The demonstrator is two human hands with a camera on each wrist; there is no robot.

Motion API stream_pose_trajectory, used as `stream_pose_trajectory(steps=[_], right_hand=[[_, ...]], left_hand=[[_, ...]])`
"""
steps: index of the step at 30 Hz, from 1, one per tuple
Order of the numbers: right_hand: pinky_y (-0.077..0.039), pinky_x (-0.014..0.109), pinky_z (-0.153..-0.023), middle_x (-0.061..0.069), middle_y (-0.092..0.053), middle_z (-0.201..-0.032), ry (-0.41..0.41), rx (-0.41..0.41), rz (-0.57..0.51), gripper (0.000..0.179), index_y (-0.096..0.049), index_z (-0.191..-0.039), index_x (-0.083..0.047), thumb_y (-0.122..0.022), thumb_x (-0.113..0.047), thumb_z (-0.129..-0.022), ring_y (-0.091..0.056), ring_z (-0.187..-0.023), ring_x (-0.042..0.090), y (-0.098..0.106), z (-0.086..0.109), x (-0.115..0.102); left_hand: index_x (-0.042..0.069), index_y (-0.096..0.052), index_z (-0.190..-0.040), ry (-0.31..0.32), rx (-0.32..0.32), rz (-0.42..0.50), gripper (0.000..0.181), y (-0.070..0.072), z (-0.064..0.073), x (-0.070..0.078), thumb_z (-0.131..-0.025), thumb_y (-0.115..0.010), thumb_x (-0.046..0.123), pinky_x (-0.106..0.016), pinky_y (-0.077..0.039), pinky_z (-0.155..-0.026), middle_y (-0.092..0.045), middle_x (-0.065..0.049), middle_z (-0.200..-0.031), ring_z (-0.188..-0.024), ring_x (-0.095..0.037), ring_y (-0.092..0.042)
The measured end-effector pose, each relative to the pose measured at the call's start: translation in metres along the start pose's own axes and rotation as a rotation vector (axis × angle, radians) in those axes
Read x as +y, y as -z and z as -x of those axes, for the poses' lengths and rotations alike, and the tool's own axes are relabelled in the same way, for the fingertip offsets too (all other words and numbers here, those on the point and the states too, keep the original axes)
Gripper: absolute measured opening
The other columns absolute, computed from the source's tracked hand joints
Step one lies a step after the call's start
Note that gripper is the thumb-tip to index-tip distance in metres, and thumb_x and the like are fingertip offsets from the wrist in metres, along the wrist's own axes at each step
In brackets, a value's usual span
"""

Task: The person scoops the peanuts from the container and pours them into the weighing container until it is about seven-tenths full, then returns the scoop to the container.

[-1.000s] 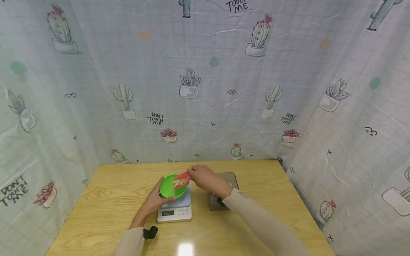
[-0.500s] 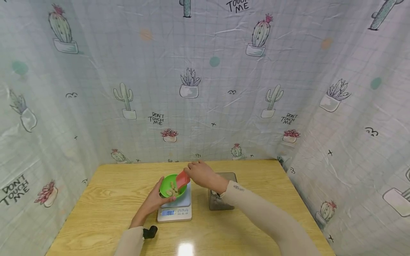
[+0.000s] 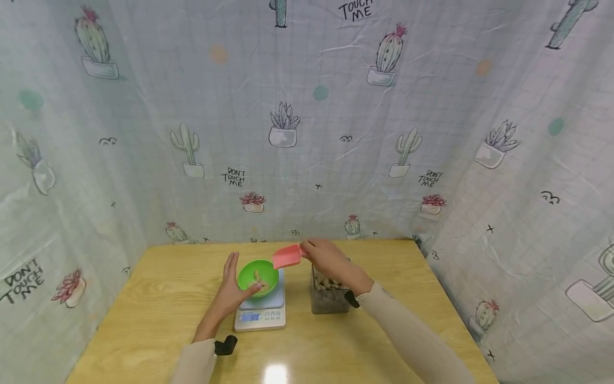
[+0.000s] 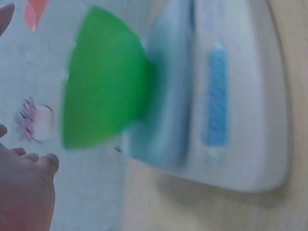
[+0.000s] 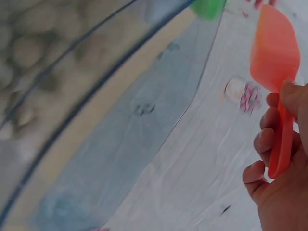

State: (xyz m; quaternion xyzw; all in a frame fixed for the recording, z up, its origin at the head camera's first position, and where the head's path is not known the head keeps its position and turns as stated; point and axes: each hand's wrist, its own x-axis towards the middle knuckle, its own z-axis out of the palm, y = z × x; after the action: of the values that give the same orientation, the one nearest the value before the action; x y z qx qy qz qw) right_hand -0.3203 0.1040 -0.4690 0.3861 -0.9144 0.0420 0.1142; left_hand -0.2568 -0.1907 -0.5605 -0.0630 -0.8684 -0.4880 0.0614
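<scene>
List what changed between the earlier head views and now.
The right hand, gripping the red scoop, has moved right, away from the green bowl; the scoop's peanuts now lie in the bowl. The left hand has let go of the bowl. The scale's display, dark at first, is lit. Bowl on scale and peanut container stayed in place.

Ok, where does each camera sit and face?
Head: on the head, facing forward and down at the table; left hand, right hand and sleeves show.
Left wrist: on that wrist, facing the green bowl and scale; left hand shows.
Right wrist: on that wrist, facing the container and red scoop; right hand shows.
Both wrist views share green bowl and red scoop.
</scene>
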Motion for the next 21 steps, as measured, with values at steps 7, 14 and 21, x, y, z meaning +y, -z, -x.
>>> stream_pose_trajectory(steps=[7, 14, 21], right_hand=[[-0.050, 0.030, -0.074, -0.001, -0.062, -0.098, 0.019, 0.160, -0.021, 0.017, -0.061, -0.116, -0.014, -0.054, -0.021, -0.102, -0.060, -0.086, 0.015, 0.010, 0.029, 0.030], [-0.044, 0.029, -0.064, 0.000, -0.059, -0.089, 0.022, 0.260, 0.003, 0.015, -0.063, -0.111, -0.010, -0.062, -0.017, -0.097, -0.052, -0.073, 0.014, 0.025, 0.059, 0.048], [-0.048, 0.035, -0.073, 0.000, -0.060, -0.089, 0.016, 0.203, 0.049, 0.013, -0.062, -0.108, -0.012, -0.064, -0.016, -0.096, -0.056, -0.080, 0.017, 0.034, 0.082, 0.056]], left_hand=[[0.037, -0.003, -0.158, -0.112, 0.014, 0.120, 0.108, -0.005, -0.002, 0.046, -0.082, -0.079, 0.035, -0.073, -0.022, -0.109, 0.003, -0.005, -0.167, -0.148, -0.049, -0.014], [0.040, -0.008, -0.157, -0.187, -0.105, 0.193, 0.098, -0.040, -0.003, 0.093, -0.086, -0.075, 0.034, -0.065, -0.027, -0.112, -0.004, -0.004, -0.167, -0.150, -0.042, -0.020], [0.039, -0.011, -0.156, -0.163, -0.235, 0.211, 0.100, -0.079, -0.006, 0.104, -0.083, -0.079, 0.039, -0.057, -0.030, -0.115, -0.011, -0.001, -0.166, -0.150, -0.038, -0.023]])
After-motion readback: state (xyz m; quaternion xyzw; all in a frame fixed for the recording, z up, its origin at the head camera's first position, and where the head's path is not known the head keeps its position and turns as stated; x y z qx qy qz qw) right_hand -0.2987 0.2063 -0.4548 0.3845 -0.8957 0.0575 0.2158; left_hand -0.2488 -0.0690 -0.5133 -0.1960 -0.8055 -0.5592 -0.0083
